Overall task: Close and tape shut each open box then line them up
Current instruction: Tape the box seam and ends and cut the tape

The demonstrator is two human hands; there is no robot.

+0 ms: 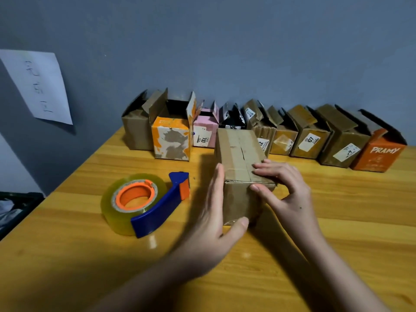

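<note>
Honey-coloured wood grain runs across the worktop (337,233), which stands against a dull blue-grey wall (225,52); a sheet of white paper (38,86) with handwritten characters hangs on that wall at the left, and a dark bin (15,210) with pale contents shows at the lower left edge, beside the worktop. Along the back edge stands a row of nine open boxes, flaps up: a plain brown box (136,131) at the far left, a scuffed orange-and-white box (171,140), a pink box (204,131) with a white label, a black box (231,119), four brown boxes with labels or old tape (the first (258,129) partly hidden, then (283,140), (309,140) and (344,147)), and an orange box (380,156) printed PRAMY at the far right. One closed brown box (238,154) sits in front of the row, near the middle of the worktop, its top flaps meeting along a centre seam with tape across them. Both hands are on it: the left hand (213,212) lies flat and spread against its left side, thumb at the lower near corner, while the right hand (286,190) rests its fingers on the top near edge and its thumb on the near face, fingers bent over the corner. One tape dispenser (144,203), blue with an orange core and a roll of clear tape, lies on its side just left of the hands, apart from the box.
</note>
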